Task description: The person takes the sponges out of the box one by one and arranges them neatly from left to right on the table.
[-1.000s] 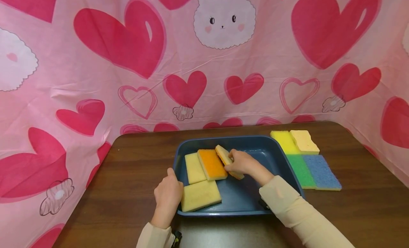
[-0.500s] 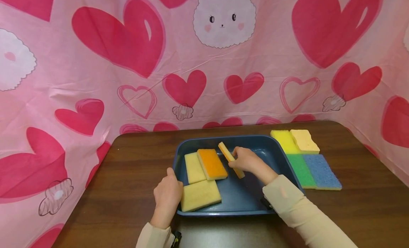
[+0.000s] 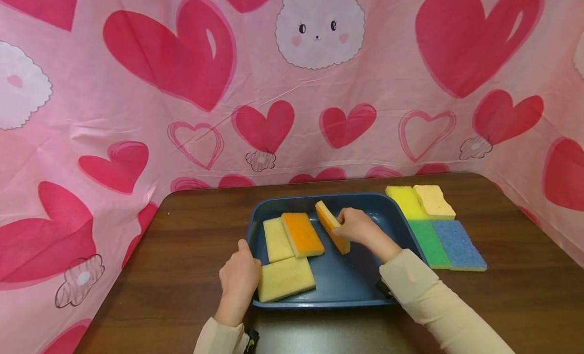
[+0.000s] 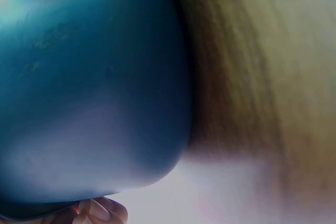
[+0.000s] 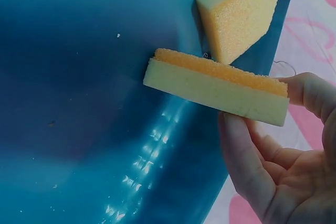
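Note:
My right hand (image 3: 360, 227) pinches a sponge (image 3: 333, 228) with a cream foam layer and an orange scouring layer, tilted on edge over the blue pan (image 3: 360, 288). In the right wrist view the sponge (image 5: 220, 87) sits between thumb and fingers, its side edge toward the camera. To its left in the pan, another sponge lies orange face up (image 3: 303, 235), overlapping a cream-faced sponge (image 3: 276, 240). A further cream-faced sponge (image 3: 286, 279) lies at the front left corner. My left hand (image 3: 240, 273) grips the pan's left rim; its fingertips (image 4: 100, 211) show at the rim in the left wrist view.
Right of the pan, a yellow sponge (image 3: 405, 202), a pale wavy-edged sponge (image 3: 434, 200), a green sponge (image 3: 430, 242) and a blue sponge (image 3: 460, 245) lie side by side on the brown table (image 3: 196, 232). A pink heart-print cloth (image 3: 274, 80) hangs behind.
The right hand has moved the held sponge slightly right, away from the orange-faced one, and turned it more upright, its orange side now facing left. The left hand stays on the rim.

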Available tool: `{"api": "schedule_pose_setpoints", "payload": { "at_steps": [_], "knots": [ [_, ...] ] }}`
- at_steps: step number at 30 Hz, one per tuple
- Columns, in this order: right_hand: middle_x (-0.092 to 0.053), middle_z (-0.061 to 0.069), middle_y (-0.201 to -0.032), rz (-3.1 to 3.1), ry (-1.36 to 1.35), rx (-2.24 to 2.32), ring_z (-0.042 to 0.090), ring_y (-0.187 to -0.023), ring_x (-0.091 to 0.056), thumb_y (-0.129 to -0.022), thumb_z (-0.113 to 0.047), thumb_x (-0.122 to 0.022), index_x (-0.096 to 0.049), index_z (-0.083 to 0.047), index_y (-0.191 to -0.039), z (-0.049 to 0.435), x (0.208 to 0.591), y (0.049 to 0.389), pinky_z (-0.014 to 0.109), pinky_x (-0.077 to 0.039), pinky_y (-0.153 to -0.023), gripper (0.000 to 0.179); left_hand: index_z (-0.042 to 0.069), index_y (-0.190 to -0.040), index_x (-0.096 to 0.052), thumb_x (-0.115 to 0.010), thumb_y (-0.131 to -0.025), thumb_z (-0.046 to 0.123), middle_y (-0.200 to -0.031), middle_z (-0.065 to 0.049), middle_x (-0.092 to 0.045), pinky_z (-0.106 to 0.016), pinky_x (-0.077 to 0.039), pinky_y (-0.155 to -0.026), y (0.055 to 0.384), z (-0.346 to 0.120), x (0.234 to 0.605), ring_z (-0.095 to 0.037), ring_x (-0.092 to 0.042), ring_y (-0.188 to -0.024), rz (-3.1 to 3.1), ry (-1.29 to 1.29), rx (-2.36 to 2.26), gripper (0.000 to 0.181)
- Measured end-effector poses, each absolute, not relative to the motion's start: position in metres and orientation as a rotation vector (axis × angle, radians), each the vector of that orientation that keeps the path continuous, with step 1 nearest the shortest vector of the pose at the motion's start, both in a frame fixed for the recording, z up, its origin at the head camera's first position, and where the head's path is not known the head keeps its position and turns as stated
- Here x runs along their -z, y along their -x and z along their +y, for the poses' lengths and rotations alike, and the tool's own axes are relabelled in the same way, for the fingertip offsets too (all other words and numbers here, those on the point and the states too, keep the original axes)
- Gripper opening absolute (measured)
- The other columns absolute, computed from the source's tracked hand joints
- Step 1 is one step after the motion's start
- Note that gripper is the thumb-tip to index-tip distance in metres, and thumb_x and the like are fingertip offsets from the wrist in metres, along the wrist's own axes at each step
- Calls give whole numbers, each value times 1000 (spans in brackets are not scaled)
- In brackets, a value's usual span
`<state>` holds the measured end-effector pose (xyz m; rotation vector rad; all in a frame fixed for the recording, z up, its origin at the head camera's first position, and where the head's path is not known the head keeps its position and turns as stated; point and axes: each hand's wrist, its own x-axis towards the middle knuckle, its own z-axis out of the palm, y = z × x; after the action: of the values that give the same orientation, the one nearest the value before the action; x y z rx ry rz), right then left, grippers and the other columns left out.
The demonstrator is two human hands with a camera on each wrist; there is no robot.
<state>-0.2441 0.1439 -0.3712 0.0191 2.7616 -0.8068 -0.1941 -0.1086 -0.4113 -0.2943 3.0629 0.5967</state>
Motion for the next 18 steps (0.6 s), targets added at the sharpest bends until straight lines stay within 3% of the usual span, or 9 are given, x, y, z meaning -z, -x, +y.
{"api": "schedule_pose_setpoints", "payload": {
  "at_steps": [18],
  "knots": [
    [-61, 13, -89, 2778, -30, 836, 19, -71, -56, -82, -17, -66, -59, 2, -98, 150, 369, 243, 28, -50, -66, 26, -2, -105, -46, -51, -87, 12, -63, -13, -55, -37, -38, -48, 194, -109, 411, -24, -51, -52, 3062, 286, -600, 23]
  ]
}}
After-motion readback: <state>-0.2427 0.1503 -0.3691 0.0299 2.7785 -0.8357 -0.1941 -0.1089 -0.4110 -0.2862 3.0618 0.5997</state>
